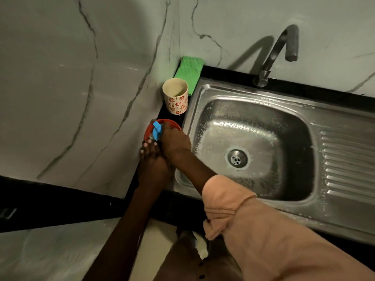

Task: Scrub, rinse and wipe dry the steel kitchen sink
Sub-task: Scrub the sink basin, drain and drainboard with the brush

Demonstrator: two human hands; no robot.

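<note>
The steel sink fills the right half of the view, its basin wet and speckled with suds around the drain. On the black counter to its left stands a red tub. My left hand holds the tub's near rim. My right hand reaches across into the tub, fingers on a blue scrubber. How firmly those fingers grip the scrubber is hidden. A green cloth lies folded at the back corner of the counter.
A floral cup stands between the tub and the green cloth. The tap rises behind the sink, spout pointing right. The ribbed drainboard lies right of the basin. Marble wall panels close in the left and back.
</note>
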